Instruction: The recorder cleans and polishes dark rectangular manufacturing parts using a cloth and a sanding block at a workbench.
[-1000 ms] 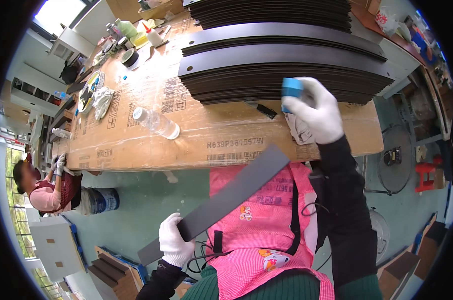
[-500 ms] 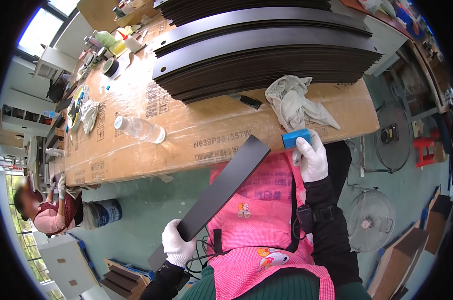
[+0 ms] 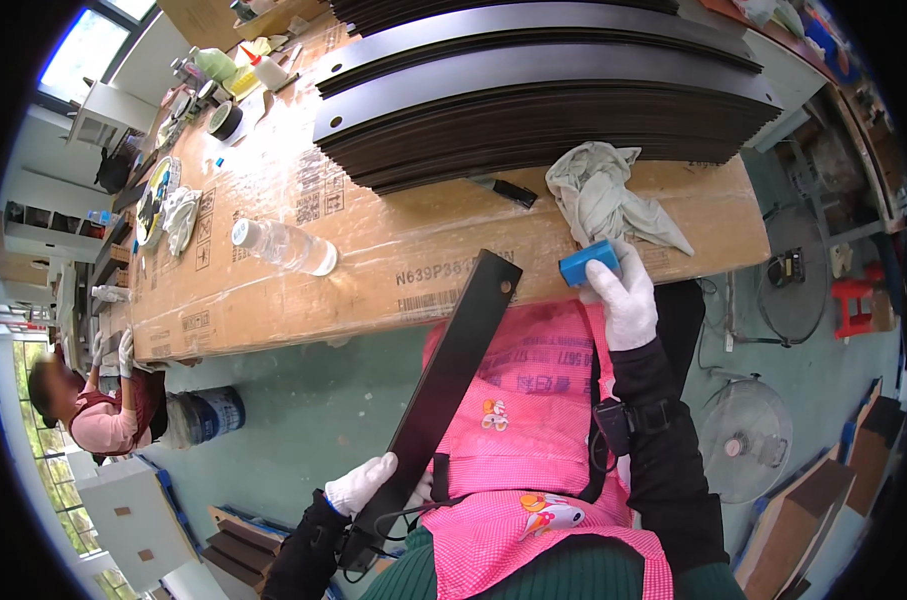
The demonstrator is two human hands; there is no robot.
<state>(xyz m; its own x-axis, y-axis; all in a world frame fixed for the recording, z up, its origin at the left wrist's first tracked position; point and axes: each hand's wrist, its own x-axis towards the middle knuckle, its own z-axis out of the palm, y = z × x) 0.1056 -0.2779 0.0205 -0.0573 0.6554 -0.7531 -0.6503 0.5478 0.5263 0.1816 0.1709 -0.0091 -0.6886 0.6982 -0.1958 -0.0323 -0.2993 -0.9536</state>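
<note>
My left hand (image 3: pixel 363 484), in a white glove, grips a long flat black board (image 3: pixel 441 385) near its lower end. The board slants up to the right before my apron, and a round hole shows near its upper end. In my gloved right hand (image 3: pixel 628 298) is a small blue block (image 3: pixel 587 263), pinched between thumb and fingers near the table's front edge. A crumpled white cloth (image 3: pixel 601 195) lies just beyond it. Tall stacks of similar black boards (image 3: pixel 553 115) rest on the cardboard-covered table (image 3: pixel 273 320).
A clear plastic bottle (image 3: pixel 285 248) and a black-handled cutter (image 3: pixel 513 192) lie on the table. Further left are a tape roll (image 3: pixel 225 121) and glue bottles. A co-worker (image 3: pixel 108 415) stands at the far left end. A fan (image 3: pixel 743 440) and red stool (image 3: pixel 853 308) are at right.
The board has turned over in my left hand, bringing a face with a hole into view, and stands more upright. My right hand has moved slightly, still with the blue block.
</note>
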